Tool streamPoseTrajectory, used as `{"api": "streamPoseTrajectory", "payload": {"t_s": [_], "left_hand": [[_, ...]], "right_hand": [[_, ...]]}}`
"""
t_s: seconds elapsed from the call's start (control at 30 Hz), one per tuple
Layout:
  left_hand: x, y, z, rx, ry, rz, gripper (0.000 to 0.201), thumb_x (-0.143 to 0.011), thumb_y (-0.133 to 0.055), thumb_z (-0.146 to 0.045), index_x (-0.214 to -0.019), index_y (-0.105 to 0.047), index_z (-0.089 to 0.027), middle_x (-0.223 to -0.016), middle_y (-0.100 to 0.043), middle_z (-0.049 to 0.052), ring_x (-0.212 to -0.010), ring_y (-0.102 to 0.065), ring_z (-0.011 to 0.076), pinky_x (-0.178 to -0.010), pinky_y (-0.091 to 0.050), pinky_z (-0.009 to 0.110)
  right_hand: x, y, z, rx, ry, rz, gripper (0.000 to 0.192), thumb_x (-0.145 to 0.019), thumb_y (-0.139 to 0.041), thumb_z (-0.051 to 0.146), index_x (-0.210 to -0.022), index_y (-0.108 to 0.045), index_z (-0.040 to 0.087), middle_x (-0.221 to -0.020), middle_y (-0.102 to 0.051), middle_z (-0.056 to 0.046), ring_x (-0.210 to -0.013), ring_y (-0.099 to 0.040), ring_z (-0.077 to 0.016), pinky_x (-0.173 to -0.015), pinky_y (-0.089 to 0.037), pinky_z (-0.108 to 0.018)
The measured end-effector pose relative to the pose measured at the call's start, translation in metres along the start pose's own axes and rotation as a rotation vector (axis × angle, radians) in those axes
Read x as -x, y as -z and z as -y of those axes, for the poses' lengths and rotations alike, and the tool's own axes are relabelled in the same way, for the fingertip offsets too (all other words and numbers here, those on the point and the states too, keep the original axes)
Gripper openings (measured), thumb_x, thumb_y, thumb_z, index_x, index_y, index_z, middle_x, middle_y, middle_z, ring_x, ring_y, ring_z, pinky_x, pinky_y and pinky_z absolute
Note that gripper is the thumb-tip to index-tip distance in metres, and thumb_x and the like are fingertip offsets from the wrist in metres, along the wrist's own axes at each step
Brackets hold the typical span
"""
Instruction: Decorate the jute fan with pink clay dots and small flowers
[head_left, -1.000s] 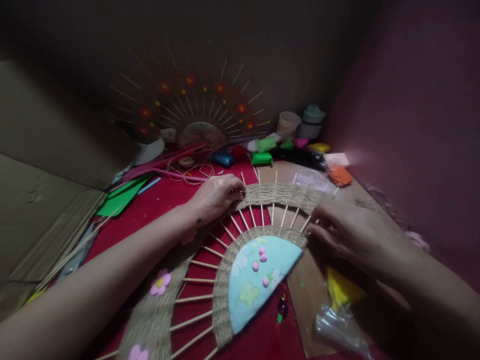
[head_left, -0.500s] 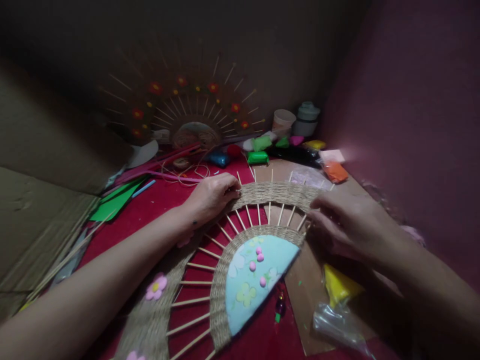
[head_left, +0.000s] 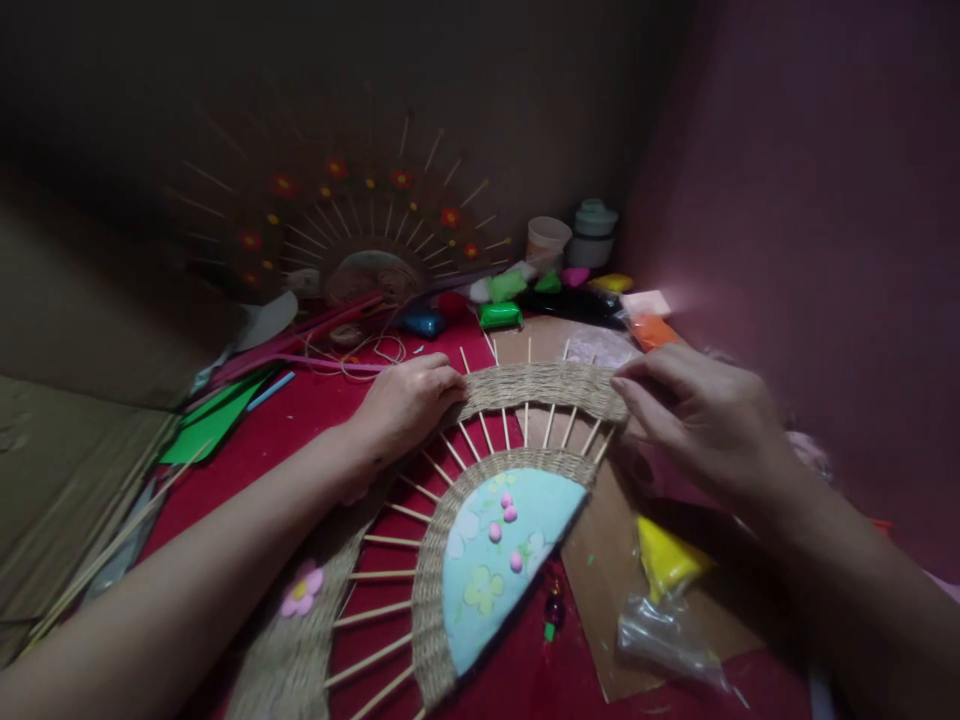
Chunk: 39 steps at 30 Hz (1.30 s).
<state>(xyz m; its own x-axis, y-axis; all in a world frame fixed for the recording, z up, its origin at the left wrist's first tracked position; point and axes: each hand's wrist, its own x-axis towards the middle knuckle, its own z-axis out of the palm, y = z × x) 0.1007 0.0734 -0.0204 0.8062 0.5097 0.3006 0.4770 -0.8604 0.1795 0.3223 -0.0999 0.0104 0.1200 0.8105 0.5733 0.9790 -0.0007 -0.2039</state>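
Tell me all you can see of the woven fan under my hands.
The woven fan lies on a red surface and a brown board. Its pale blue, flower-patterned half-disc carries four pink balls. A straw-like inner band rims it; thin wood-looking sticks radiate through an outer band, which bears a pink flower, yellow at the centre. The left hand and right hand touch the outer band; the frame cuts off its lower end.

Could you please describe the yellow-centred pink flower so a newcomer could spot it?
Find the large woven fan. The pink flower sits on its outer band, beside the left forearm. Unlike the round pink balls on the blue half-circle, it has petals and a yellow centre.
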Motion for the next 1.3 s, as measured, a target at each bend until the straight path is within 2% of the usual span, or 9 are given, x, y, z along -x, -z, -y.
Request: {"api": "streamPoseTrajectory", "payload": {"t_s": [0.33,0.5,0.6,0.73,0.93,1.07,1.2,1.3], "left_hand": [[0.0,0.0,-0.003,-0.03,0.032,0.016,0.019,-0.086,-0.052,-0.025,-0.078,-0.066,-0.016,-0.081,-0.062,0.005,-0.071,-0.058,0.0152,-0.067,-0.045,0.026],[0.0,-0.001,-0.003,0.022,0.042,-0.031,0.012,-0.084,-0.056,-0.025,-0.079,-0.063,-0.016,-0.08,-0.061,0.004,-0.07,-0.056,0.0145,-0.065,-0.044,0.025],[0.0,-0.001,-0.003,0.005,0.037,-0.033,0.017,-0.086,-0.052,-0.025,-0.078,-0.064,-0.016,-0.079,-0.06,0.004,-0.069,-0.056,0.0141,-0.064,-0.043,0.025],[0.001,0.002,-0.004,-0.105,-0.003,0.017,0.027,-0.089,-0.045,-0.026,-0.077,-0.067,-0.017,-0.076,-0.058,0.004,-0.067,-0.054,0.0145,-0.06,-0.04,0.025],[0.003,0.016,-0.017,-0.308,-0.118,0.248,0.028,-0.092,-0.039,-0.024,-0.084,-0.065,-0.017,-0.077,-0.052,0.006,-0.065,-0.046,0.0169,-0.052,-0.029,0.028],[0.004,0.022,-0.024,-0.306,-0.141,0.341,0.031,-0.092,-0.035,-0.02,-0.085,-0.064,-0.015,-0.08,-0.052,0.008,-0.068,-0.045,0.0182,-0.056,-0.032,0.03],[0.003,0.021,-0.021,-0.266,-0.177,0.347,0.03,-0.089,-0.036,-0.013,-0.084,-0.066,-0.015,-0.079,-0.052,0.008,-0.068,-0.045,0.0181,-0.057,-0.033,0.03],[-0.001,0.029,-0.017,-0.12,-0.1,0.295,0.029,-0.088,-0.041,-0.02,-0.077,-0.068,-0.016,-0.073,-0.05,0.005,-0.061,-0.045,0.0144,-0.052,-0.033,0.027]], "right_hand": [[0.001,-0.002,0.0,-0.041,0.031,-0.018,0.013,-0.083,-0.053,0.018,-0.075,-0.063,0.016,-0.071,-0.061,-0.004,-0.062,-0.055,-0.0145,-0.058,-0.04,-0.026],[0.0,-0.002,0.003,-0.038,0.007,0.011,0.012,-0.083,-0.053,0.017,-0.075,-0.063,0.016,-0.073,-0.062,-0.004,-0.064,-0.055,-0.0148,-0.059,-0.04,-0.027],[0.0,-0.003,0.004,-0.034,0.007,0.01,0.012,-0.083,-0.053,0.017,-0.075,-0.063,0.017,-0.073,-0.062,-0.004,-0.064,-0.055,-0.015,-0.06,-0.04,-0.027],[0.0,-0.003,0.003,-0.038,0.013,0.015,0.012,-0.084,-0.053,0.018,-0.076,-0.063,0.018,-0.074,-0.063,-0.004,-0.066,-0.057,-0.0155,-0.06,-0.041,-0.027],[0.001,-0.004,0.001,-0.029,0.021,0.017,0.013,-0.083,-0.053,0.018,-0.076,-0.064,0.016,-0.074,-0.064,-0.005,-0.065,-0.056,-0.0157,-0.06,-0.041,-0.027],[0.001,-0.003,0.001,-0.025,0.022,0.015,0.013,-0.083,-0.054,0.017,-0.076,-0.064,0.017,-0.074,-0.064,-0.005,-0.067,-0.057,-0.0163,-0.062,-0.042,-0.028],[0.0,-0.003,0.003,-0.039,0.031,0.026,0.013,-0.083,-0.053,0.017,-0.076,-0.063,0.017,-0.075,-0.064,-0.005,-0.069,-0.057,-0.0161,-0.064,-0.043,-0.028],[-0.001,-0.003,0.004,-0.044,0.044,0.019,0.013,-0.083,-0.053,0.017,-0.076,-0.064,0.016,-0.075,-0.064,-0.005,-0.07,-0.057,-0.0162,-0.065,-0.043,-0.029]]}}
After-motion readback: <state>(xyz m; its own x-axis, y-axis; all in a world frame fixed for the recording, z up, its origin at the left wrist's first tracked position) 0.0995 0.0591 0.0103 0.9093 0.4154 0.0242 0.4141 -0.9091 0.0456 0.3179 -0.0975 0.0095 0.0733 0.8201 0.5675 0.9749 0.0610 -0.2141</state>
